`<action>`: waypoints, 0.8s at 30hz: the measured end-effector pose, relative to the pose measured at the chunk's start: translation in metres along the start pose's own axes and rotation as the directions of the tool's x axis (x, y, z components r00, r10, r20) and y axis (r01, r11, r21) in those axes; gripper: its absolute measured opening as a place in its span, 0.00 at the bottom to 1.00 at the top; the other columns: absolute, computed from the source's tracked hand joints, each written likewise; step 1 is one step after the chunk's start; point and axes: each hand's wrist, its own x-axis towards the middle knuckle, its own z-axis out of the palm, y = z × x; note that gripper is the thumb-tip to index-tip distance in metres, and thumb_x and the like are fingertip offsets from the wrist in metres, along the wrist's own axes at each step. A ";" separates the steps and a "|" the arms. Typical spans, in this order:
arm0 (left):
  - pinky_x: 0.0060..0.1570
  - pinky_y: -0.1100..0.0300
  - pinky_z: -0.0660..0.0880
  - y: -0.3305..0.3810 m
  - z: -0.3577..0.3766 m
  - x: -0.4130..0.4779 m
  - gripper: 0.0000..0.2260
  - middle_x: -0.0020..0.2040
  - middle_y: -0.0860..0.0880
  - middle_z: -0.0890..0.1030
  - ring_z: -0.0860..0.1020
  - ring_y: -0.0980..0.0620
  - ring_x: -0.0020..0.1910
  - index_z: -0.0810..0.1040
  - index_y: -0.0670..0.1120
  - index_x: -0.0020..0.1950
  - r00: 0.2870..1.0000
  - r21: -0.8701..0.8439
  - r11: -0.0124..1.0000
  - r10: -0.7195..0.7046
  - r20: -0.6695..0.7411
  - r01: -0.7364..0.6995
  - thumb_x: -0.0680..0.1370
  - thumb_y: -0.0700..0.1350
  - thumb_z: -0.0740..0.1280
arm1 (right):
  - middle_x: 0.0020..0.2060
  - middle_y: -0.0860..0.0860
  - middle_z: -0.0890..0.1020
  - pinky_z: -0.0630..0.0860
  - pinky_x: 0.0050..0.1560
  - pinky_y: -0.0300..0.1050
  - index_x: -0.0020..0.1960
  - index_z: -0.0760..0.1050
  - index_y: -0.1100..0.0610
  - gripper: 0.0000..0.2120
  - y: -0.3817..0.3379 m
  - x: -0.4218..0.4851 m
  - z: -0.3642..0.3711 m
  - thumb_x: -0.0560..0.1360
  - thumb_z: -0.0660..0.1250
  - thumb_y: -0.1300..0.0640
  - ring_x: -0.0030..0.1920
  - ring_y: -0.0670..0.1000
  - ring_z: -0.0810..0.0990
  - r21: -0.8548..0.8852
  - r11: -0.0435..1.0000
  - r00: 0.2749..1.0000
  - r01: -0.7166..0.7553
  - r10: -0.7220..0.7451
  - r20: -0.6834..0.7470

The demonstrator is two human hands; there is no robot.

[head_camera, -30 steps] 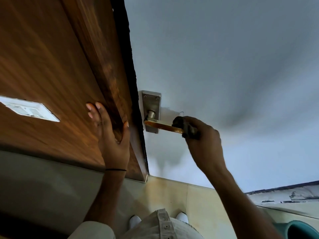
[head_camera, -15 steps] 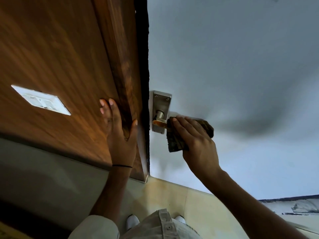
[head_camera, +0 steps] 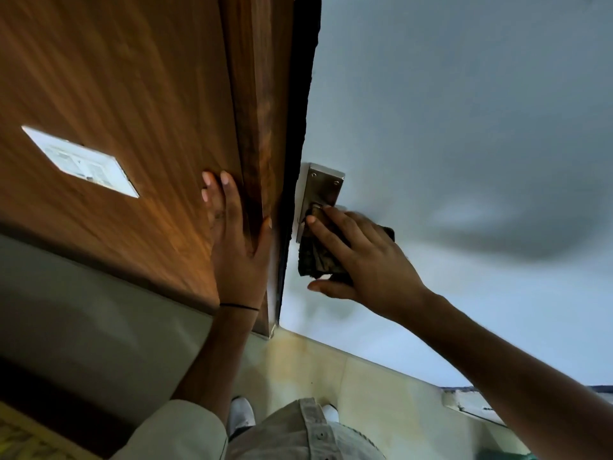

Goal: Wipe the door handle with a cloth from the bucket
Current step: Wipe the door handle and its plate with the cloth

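Note:
A steel handle plate is fixed to the pale door. The lever itself is hidden under a dark cloth. My right hand presses that cloth over the lever close to the plate, fingers spread along it and thumb below. My left hand lies flat on the brown wooden frame, fingers apart, holding nothing. The bucket is not in view.
A white switch plate sits on the wood panel at the left. Beige floor tiles and my white shoes show below. A chipped ledge runs along the lower right.
My right hand has slid the cloth along the lever from its outer end to the plate, covering the lever. The view has shifted right. My left hand stays on the frame.

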 end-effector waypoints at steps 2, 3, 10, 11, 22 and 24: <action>0.72 0.36 0.66 0.001 -0.001 -0.001 0.35 0.82 0.37 0.53 0.53 0.38 0.81 0.53 0.40 0.81 1.000 -0.001 1.000 -0.009 0.009 0.009 0.81 0.50 0.67 | 0.78 0.59 0.63 0.65 0.73 0.59 0.80 0.58 0.52 0.42 0.001 -0.001 -0.001 0.75 0.56 0.28 0.75 0.63 0.65 -0.007 1.000 1.000 0.004 -0.003 0.025; 0.72 0.36 0.67 0.001 -0.001 0.000 0.35 0.82 0.37 0.53 0.53 0.39 0.81 0.53 0.41 0.81 1.000 0.000 1.000 -0.009 0.009 0.009 0.81 0.50 0.67 | 0.78 0.59 0.63 0.65 0.73 0.59 0.80 0.58 0.52 0.40 0.002 -0.002 0.000 0.76 0.56 0.30 0.75 0.63 0.65 -0.020 1.000 1.000 0.018 -0.017 0.012; 0.75 0.41 0.64 0.007 0.002 -0.002 0.33 0.82 0.41 0.52 0.51 0.43 0.82 0.53 0.42 0.81 0.998 0.004 0.998 -0.057 -0.016 0.057 0.82 0.47 0.67 | 0.66 0.62 0.79 0.78 0.55 0.57 0.74 0.71 0.58 0.26 0.005 0.016 0.031 0.77 0.67 0.65 0.57 0.64 0.80 -0.191 0.981 0.941 0.015 -0.078 -0.329; 0.75 0.41 0.64 0.009 0.003 -0.003 0.33 0.82 0.41 0.52 0.52 0.43 0.82 0.53 0.41 0.81 0.998 0.005 0.998 -0.061 -0.031 0.061 0.82 0.47 0.67 | 0.63 0.62 0.80 0.79 0.52 0.56 0.73 0.72 0.59 0.24 0.004 0.023 0.032 0.77 0.68 0.65 0.54 0.64 0.80 -0.199 0.980 0.929 0.024 -0.095 -0.357; 0.68 0.43 0.73 0.016 0.006 -0.007 0.35 0.83 0.44 0.51 0.58 0.43 0.81 0.52 0.44 0.82 0.995 0.037 0.997 -0.067 -0.077 0.070 0.80 0.43 0.68 | 0.51 0.57 0.84 0.78 0.41 0.49 0.66 0.79 0.54 0.15 0.025 0.008 0.022 0.82 0.62 0.55 0.43 0.60 0.81 -0.062 0.993 0.886 0.096 -0.114 -0.450; 0.65 0.40 0.75 0.016 0.008 -0.009 0.36 0.83 0.46 0.50 0.62 0.40 0.79 0.51 0.46 0.82 0.993 0.039 0.996 -0.072 -0.096 0.076 0.80 0.41 0.67 | 0.51 0.57 0.84 0.78 0.38 0.51 0.66 0.79 0.55 0.17 0.031 0.000 0.020 0.83 0.57 0.57 0.42 0.61 0.80 -0.027 0.988 0.878 0.152 -0.148 -0.456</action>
